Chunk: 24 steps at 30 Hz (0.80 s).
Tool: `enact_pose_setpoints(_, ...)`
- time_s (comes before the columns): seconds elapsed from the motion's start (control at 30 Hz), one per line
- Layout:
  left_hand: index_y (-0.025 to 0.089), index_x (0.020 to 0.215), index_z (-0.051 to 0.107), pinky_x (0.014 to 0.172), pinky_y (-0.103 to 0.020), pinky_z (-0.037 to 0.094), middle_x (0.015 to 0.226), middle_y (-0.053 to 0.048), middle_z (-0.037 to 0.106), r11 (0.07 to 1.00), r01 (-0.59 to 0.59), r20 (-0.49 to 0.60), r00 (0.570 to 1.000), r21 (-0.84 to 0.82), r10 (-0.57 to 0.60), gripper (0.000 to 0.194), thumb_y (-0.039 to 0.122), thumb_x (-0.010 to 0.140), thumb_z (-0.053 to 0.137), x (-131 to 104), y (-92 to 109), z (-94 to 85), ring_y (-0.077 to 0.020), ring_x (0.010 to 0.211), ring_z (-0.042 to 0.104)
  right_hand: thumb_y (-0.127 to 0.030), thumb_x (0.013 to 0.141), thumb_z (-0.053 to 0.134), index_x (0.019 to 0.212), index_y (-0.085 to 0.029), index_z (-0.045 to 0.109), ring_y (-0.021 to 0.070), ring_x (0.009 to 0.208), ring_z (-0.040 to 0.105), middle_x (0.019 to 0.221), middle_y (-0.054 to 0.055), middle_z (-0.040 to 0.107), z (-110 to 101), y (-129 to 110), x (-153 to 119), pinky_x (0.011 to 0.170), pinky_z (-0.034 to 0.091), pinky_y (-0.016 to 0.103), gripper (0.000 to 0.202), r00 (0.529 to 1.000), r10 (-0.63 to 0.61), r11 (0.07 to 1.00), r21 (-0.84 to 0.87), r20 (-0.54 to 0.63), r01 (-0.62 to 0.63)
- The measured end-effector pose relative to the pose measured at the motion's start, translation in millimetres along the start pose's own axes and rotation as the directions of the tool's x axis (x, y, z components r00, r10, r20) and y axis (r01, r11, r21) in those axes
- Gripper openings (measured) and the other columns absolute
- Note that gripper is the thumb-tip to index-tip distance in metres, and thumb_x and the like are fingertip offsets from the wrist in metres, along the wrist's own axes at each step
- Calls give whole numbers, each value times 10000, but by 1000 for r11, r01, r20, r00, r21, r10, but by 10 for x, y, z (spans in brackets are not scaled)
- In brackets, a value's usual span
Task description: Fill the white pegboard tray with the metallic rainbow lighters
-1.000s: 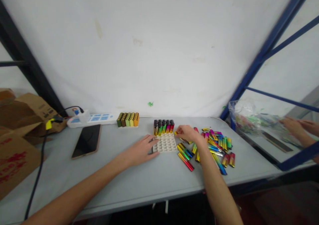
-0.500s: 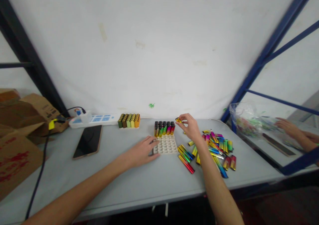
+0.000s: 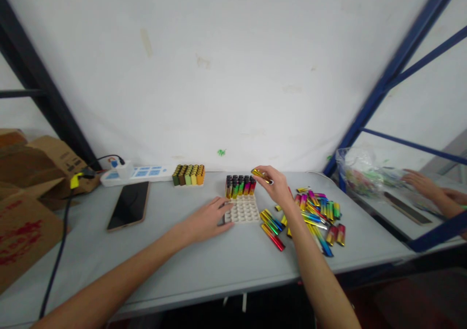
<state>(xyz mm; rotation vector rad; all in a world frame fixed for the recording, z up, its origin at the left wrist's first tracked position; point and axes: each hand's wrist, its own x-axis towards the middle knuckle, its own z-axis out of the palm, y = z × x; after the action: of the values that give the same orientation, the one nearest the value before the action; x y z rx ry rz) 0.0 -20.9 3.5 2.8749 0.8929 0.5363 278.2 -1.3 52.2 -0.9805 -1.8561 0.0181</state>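
Observation:
A white tray with round holes point(image 3: 245, 210) lies on the grey table, its back rows filled with upright shiny tubes with black tops point(image 3: 241, 186). My left hand point(image 3: 211, 219) rests at the tray's left edge, fingers apart, holding nothing. Just right of the standing tubes, my right hand point(image 3: 273, 181) pinches a gold metallic tube point(image 3: 261, 175) above the table. A loose pile of gold, blue, green, red and pink tubes point(image 3: 314, 215) lies to the right, partly hidden by my right forearm. A red and gold tube point(image 3: 273, 237) lies near the tray.
Behind left stands a second block of green and yellow tubes point(image 3: 188, 175). A phone point(image 3: 129, 206), a power strip point(image 3: 146, 173) and cardboard boxes point(image 3: 29, 227) are at left. Beyond the blue frame point(image 3: 372, 100) are a plastic bag point(image 3: 359, 173) and another person's hands point(image 3: 423, 184).
My right hand has moved slightly left, and the gold tube in it now shows more of its length. My left hand has stayed at the tray.

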Motion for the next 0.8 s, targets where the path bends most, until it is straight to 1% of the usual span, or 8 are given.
enact_pose_setpoints(0.27, 174, 1372, 565, 1118, -469, 462, 1349, -155, 589, 1000, -8, -14, 1000, -14, 8, 467, 403, 967, 612, -1, -3, -1, -306, 1270, 548, -425, 1051, 432, 1220, -233, 707, 220, 1094, 703, 1197, 70, 748, 31, -41, -2, 988, 531, 344, 375, 995, 56, 998, -29, 84, -54)
enact_pose_setpoints(0.3, 172, 1373, 563, 1116, -466, 463, 1349, -156, 588, 1000, -8, -11, 1000, -12, 8, 469, 404, 968, 611, -2, -4, -1, -305, 1270, 548, -425, 1052, 424, 1238, -231, 694, 215, 1056, 709, 1157, 73, 755, 32, -45, -2, 955, 539, 334, 381, 993, 65, 997, -36, 94, -62)
enact_pose_setpoints(0.37, 173, 1377, 559, 1114, -462, 465, 1348, -152, 586, 1000, -6, -10, 1000, -7, 5, 474, 410, 970, 610, -5, -7, 1, -303, 1268, 547, -448, 1025, 481, 1254, -218, 664, 188, 850, 708, 965, 56, 759, 30, -54, -3, 798, 549, 289, 372, 991, 95, 995, -51, 97, -91)
enact_pose_setpoints(0.43, 181, 1376, 558, 1108, -462, 469, 1343, -147, 588, 1000, -6, -18, 1000, -6, 5, 473, 418, 970, 611, -8, -12, 6, -303, 1262, 550, -479, 967, 583, 1190, -209, 656, 146, 624, 605, 732, -6, 670, 28, -61, -5, 621, 484, 245, 358, 989, 129, 990, -63, 73, -124)
enact_pose_setpoints(0.5, 189, 1369, 562, 1105, -461, 470, 1335, -143, 593, 1000, -8, -30, 1000, -12, 8, 463, 417, 969, 612, -10, -16, 10, -300, 1254, 556, -496, 914, 655, 1055, -210, 661, 122, 538, 498, 615, -52, 552, 29, -61, -6, 543, 404, 231, 319, 989, 142, 988, -63, 50, -139)
enact_pose_setpoints(0.57, 188, 1364, 563, 1105, -455, 469, 1328, -143, 596, 1000, -11, -31, 999, -19, 11, 458, 410, 967, 616, -9, -17, 8, -296, 1252, 558, -488, 893, 684, 950, -213, 661, 117, 535, 470, 595, -59, 509, 36, -56, -3, 539, 381, 231, 282, 990, 134, 990, -56, 52, -131)
enact_pose_setpoints(0.63, 187, 1362, 563, 1105, -448, 469, 1325, -143, 596, 1000, -12, -24, 1000, -21, 11, 455, 409, 967, 616, -7, -15, 2, -292, 1250, 558, -462, 889, 700, 903, -212, 673, 120, 551, 480, 618, -47, 527, 43, -49, 2, 559, 393, 238, 252, 992, 106, 993, -49, 63, -103)
enact_pose_setpoints(0.8, 152, 1371, 559, 1129, -461, 449, 1358, -163, 573, 1000, -3, 10, 1000, 8, 3, 474, 413, 977, 600, 3, -1, -12, -308, 1284, 529, -398, 927, 674, 943, -205, 720, 131, 607, 524, 722, -4, 567, 47, -58, 12, 599, 433, 259, 199, 994, 22, 999, -26, 109, -19)
